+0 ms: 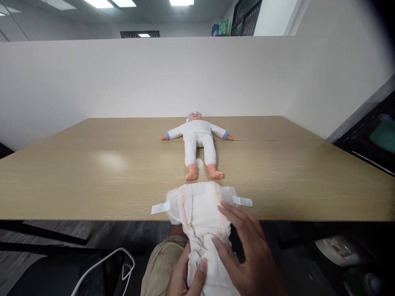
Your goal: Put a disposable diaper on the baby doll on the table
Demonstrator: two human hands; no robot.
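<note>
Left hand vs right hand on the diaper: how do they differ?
The left hand pinches the white unfolded diaper at its bunched near end, thumb on top; the right hand lies flat and spread along its right edge. The left hand is mostly out of frame; the right hand shows nearly whole. Both touch the diaper.

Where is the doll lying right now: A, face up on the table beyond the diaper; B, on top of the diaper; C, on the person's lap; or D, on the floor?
A: the doll lies on its back on the table, feet toward the diaper, apart from it.
</note>
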